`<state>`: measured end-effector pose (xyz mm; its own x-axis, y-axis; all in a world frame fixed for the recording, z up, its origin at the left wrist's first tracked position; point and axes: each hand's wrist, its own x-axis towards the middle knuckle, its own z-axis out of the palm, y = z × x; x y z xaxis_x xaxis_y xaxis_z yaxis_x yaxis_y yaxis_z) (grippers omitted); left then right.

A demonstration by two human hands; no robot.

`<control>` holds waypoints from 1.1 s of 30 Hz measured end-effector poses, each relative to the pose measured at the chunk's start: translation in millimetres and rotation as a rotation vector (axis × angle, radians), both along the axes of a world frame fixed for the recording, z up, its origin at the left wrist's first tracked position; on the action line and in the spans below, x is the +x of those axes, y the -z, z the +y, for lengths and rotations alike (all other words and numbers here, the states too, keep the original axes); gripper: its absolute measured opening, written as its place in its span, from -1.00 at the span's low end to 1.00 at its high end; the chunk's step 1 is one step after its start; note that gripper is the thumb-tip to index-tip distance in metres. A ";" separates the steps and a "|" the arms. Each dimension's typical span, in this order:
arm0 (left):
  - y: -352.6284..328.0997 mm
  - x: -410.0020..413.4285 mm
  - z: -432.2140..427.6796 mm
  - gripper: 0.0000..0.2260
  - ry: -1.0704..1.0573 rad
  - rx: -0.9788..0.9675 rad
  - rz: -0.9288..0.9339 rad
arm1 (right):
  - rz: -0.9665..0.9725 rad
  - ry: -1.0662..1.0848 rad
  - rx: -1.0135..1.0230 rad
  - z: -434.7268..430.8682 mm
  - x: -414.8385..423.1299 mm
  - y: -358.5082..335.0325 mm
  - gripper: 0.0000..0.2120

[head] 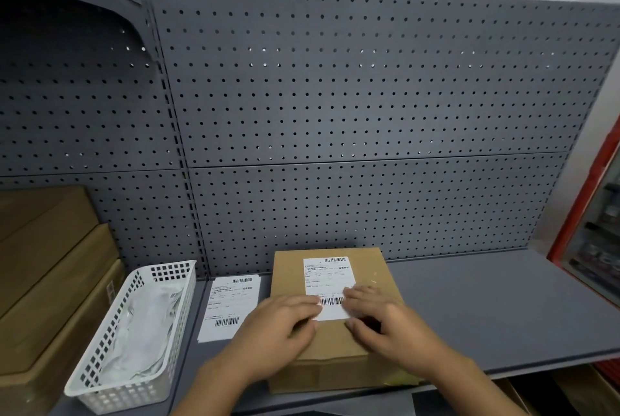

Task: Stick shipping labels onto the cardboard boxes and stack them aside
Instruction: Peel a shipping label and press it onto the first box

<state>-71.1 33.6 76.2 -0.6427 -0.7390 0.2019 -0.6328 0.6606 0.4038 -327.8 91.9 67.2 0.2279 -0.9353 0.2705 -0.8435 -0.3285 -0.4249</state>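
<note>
Both palms down: my left hand [281, 321] and right hand [379, 316], fingers straight and gripping nothing, press the lower part of a shipping label [328, 276] onto a cardboard box [335, 341] lying at the front of a grey shelf [486, 308]. A spare label [231, 305] lies just left of it, beside a white basket [117, 399]; stacked boxes [50, 281] sit far left.

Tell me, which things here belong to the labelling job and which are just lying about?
Part of the job: cardboard box, the label on it, left hand and right hand pressing that label, spare label beside the box, stacked boxes at far left.

Just lying about: white basket with crumpled white material, grey pegboard, red-framed cabinet at right.
</note>
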 end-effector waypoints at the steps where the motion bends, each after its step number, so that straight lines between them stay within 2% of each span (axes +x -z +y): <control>1: 1.6 5.3 -1.6 -0.66 -0.012 0.084 0.052 | -0.005 0.055 -0.033 1.8 -2.5 1.8 -0.59; 3: 8.6 15.3 -1.6 -0.66 -0.064 0.202 0.184 | -0.017 0.171 -0.100 7.1 -10.4 7.1 -0.56; 5: 17.9 23.2 3.7 -0.58 -0.150 0.304 0.326 | -0.103 0.282 -0.105 14.4 -18.6 11.7 -0.53; 7: 29.6 28.8 10.9 -0.42 -0.214 0.438 0.463 | -0.261 0.371 -0.054 22.8 -23.9 14.8 -0.50; 11: 46.1 24.5 23.7 0.02 -0.326 0.730 0.697 | -0.674 0.521 0.165 34.5 -17.0 18.0 -0.28; 12: 48.6 20.6 25.8 0.01 -0.362 0.769 0.724 | -0.774 0.536 0.209 34.9 -13.7 19.1 -0.26; 16: 47.4 6.3 35.1 -0.29 -0.474 0.806 0.840 | -1.006 0.554 0.253 33.9 -6.1 20.8 -0.25; 20: 41.1 -4.7 42.3 -0.44 -0.485 0.802 0.969 | -1.160 0.569 0.344 35.6 -4.1 21.5 -0.38; 24: 39.2 -6.8 42.5 -0.48 -0.526 0.838 1.013 | -1.225 0.543 0.370 37.6 -1.5 23.1 -0.70; 25: 39.2 -6.8 42.7 -0.50 -0.526 0.833 1.017 | -1.237 0.546 0.368 37.7 -1.4 23.4 -0.73; 28: 36.9 -8.6 43.1 -0.62 -0.502 0.822 1.003 | -1.267 0.550 0.373 37.4 0.1 22.3 -0.67; 30: 31.6 -8.8 43.5 -0.60 -0.483 0.806 0.970 | -1.276 0.558 0.363 36.7 -0.8 21.6 -0.61; 33: 25.9 -11.5 39.3 -0.61 -0.476 0.768 0.942 | -1.268 0.571 0.348 36.1 -5.5 16.2 -0.69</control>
